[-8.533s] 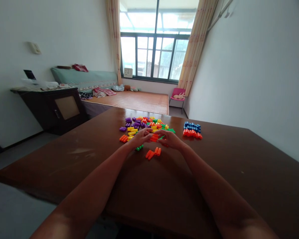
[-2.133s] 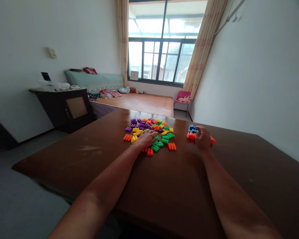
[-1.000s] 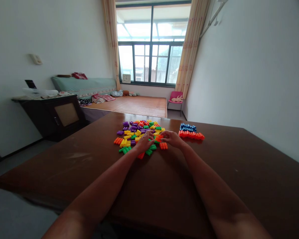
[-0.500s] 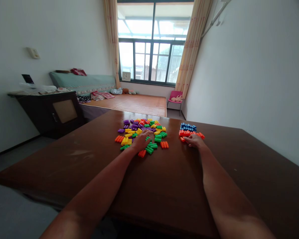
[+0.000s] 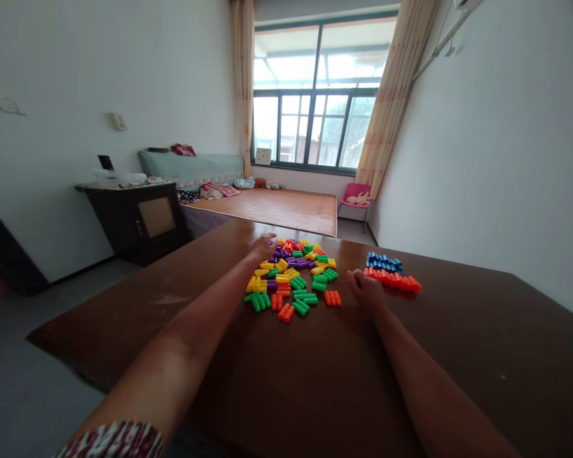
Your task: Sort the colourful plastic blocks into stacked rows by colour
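Note:
On the table lies a loose pile of plastic building blocks [image 5: 305, 262], ribbed tube-like pieces in purple, yellow, green and orange. My left hand [image 5: 264, 245] reaches over the pile's far left side, beside the purple blocks [image 5: 281, 254], its visible fingers stretched out. My right hand [image 5: 367, 291] is between the pile and an orange row of blocks [image 5: 394, 280], near the row's left end. Its fingers are curled closed, and whatever they may hold is hidden. Behind the orange row lies a blue row of blocks [image 5: 384, 262].
The brown table [image 5: 286, 381] has a glossy top. Beyond it stand a bed [image 5: 277, 207], a pink chair [image 5: 356, 197] and a dark cabinet [image 5: 138, 219]. A single orange block [image 5: 333, 298] lies at the pile's right edge.
My left hand has moved from the middle of the pile to its far left side. My right hand has drawn back left from the orange row. The view has shifted left.

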The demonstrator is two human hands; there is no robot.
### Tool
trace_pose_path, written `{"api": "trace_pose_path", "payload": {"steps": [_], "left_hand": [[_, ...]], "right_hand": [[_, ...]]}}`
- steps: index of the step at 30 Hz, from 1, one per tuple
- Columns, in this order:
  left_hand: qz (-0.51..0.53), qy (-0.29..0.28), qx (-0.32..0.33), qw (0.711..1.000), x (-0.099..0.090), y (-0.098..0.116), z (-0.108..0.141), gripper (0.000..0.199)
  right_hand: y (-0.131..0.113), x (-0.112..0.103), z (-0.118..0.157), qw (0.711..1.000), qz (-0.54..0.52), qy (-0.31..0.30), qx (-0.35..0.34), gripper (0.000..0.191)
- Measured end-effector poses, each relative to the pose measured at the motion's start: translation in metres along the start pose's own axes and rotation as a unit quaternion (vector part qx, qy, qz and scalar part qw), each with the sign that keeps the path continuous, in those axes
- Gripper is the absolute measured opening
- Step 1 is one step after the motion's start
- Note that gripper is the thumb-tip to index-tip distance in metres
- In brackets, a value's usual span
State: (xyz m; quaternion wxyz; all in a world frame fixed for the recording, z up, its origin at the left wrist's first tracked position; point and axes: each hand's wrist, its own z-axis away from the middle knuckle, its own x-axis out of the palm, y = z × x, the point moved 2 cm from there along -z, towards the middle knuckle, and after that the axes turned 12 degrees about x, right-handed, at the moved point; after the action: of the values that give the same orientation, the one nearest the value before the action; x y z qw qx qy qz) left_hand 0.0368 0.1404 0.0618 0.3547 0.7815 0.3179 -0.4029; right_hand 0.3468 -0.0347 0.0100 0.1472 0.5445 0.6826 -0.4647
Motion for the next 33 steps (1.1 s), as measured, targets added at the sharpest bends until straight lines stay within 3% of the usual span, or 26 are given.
{"api": "trace_pose_path", "payload": {"steps": [4,9,12,15,19,24,26,28,30,33], "left_hand": [[-0.045,-0.098,0.018,0.994,0.020,-0.013,-0.037,0.050],[-0.052,-0.176,0.044,0.982,0.054,-0.009,-0.066,0.063],[-0.058,-0.207,0.063,0.975,0.065,-0.006,-0.074,0.063],[-0.058,-0.225,0.090,0.968,0.063,-0.003,-0.072,0.062],[-0.026,-0.267,0.142,0.953,0.046,0.001,-0.051,0.061],[0.170,-0.379,0.207,0.886,0.019,0.007,-0.024,0.045],[0.206,-0.349,0.191,0.894,0.016,0.009,-0.025,0.038],[0.187,-0.270,0.161,0.931,0.020,0.012,-0.035,0.039],[0.125,-0.207,0.136,0.961,0.032,0.018,-0.051,0.042],[0.037,-0.181,0.115,0.976,0.057,0.029,-0.079,0.048]], "right_hand": [[-0.016,0.017,0.004,0.998,-0.003,-0.013,-0.054,0.042],[0.003,0.016,-0.003,0.999,0.009,0.036,-0.022,0.042],[0.010,0.015,-0.005,0.999,0.014,0.030,-0.008,0.043],[0.010,0.017,-0.005,1.000,0.018,0.013,-0.003,0.043],[0.008,0.016,-0.004,1.000,0.007,0.006,0.014,0.043],[0.002,0.015,-0.004,1.000,-0.001,-0.003,0.018,0.042],[-0.002,0.015,-0.003,1.000,-0.015,-0.010,0.010,0.041],[-0.005,0.016,-0.002,1.000,-0.026,-0.012,0.005,0.041],[-0.006,0.016,-0.002,0.999,-0.032,-0.003,0.002,0.042],[-0.001,0.017,-0.004,0.999,-0.040,0.015,0.007,0.042]]}}
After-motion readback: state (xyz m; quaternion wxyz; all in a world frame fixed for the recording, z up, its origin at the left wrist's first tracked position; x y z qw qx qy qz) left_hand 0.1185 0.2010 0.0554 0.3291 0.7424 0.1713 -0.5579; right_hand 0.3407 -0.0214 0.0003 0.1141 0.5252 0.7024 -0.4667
